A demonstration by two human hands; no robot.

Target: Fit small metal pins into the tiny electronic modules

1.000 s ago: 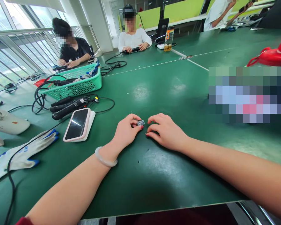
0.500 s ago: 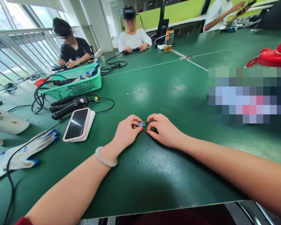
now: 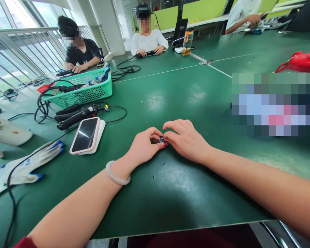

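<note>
Over the green table, my left hand (image 3: 146, 144) pinches a small black-and-silver patterned piece (image 3: 161, 139) between thumb and fingers. Most of that piece is covered by fingertips, so its kind cannot be made out. My right hand (image 3: 183, 139) meets it from the right, its thumb and index finger bent together at the piece's right end, the other fingers arched above. Whatever lies in the right pinch is hidden. A pale bangle (image 3: 116, 174) circles my left wrist.
Left of my hands lie a pink-edged phone (image 3: 85, 135), black handheld devices (image 3: 77, 116) with cables, and a white-and-blue glove (image 3: 31, 165). Behind stands a green basket (image 3: 85, 96). A bottle (image 3: 187, 43) and people are across the table (image 3: 170, 89); a red object (image 3: 299, 62) is right.
My hands have come together: the gap between the fingertips has closed. The left hand has shifted slightly right with the patterned piece, and the right fingers now touch or nearly touch it.
</note>
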